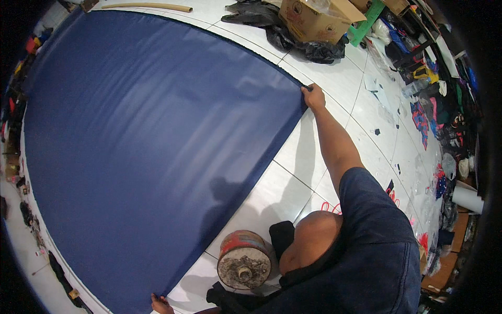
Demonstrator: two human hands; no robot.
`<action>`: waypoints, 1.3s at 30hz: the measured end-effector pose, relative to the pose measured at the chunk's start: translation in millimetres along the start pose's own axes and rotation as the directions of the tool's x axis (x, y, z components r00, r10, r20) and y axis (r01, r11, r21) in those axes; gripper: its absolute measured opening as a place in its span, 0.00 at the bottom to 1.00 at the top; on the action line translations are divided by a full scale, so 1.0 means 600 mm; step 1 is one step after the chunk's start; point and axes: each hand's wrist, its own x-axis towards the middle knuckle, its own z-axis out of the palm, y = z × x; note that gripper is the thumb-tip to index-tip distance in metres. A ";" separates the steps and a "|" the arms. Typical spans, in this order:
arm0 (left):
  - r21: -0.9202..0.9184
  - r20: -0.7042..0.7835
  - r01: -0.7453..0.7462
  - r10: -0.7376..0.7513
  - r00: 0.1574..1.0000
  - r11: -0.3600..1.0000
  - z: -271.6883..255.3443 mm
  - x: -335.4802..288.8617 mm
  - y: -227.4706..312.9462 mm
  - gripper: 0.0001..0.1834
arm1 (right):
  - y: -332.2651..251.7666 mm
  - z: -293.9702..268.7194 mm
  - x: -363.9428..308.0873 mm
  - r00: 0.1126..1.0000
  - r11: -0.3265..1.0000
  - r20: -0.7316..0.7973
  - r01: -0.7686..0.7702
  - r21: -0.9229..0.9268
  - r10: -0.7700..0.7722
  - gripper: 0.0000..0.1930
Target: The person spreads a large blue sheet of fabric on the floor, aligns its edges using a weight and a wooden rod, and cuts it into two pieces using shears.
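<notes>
A large sheet of dark blue fabric [151, 136] lies spread over the white tiled floor, with soft ripples across its middle. At its far right corner, my right hand [314, 97] is closed on the fabric's edge, the arm stretched out. My left hand [161, 304] is at the near end of the same edge, low in the view, its fingers curled against the fabric; part of it is cut off by the frame. A dark, rough selvedge runs along the far side of the sheet.
Beside my bent knee [316, 238] stands a worn red cylinder [244, 260] with a crusted grey top. A cardboard box [314, 21] sits on black plastic bags [319, 51] at the back. A long tube [149, 7] lies beyond the fabric. Scraps and clutter line the right side.
</notes>
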 end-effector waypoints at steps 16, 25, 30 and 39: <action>0.027 -0.042 -0.079 0.080 0.996 0.996 0.044 -0.061 0.008 0.17 | 0.126 -0.003 0.079 0.982 1.000 0.190 0.012 0.024 -0.016 0.20; 0.654 0.198 -0.518 0.536 0.820 0.551 -0.023 0.027 -0.036 0.17 | 0.106 -0.006 0.057 0.983 0.985 0.136 0.100 0.144 -0.120 0.19; 0.035 -0.176 -0.006 0.012 0.984 0.999 -0.017 0.026 -0.018 0.19 | 0.038 -0.010 -0.004 0.991 0.977 -0.045 0.113 -0.178 -0.123 0.25; 0.154 -0.134 0.113 -0.093 0.987 0.982 0.039 -0.053 0.018 0.24 | -0.015 0.045 -0.094 0.849 0.796 0.088 0.520 -0.311 -0.520 0.37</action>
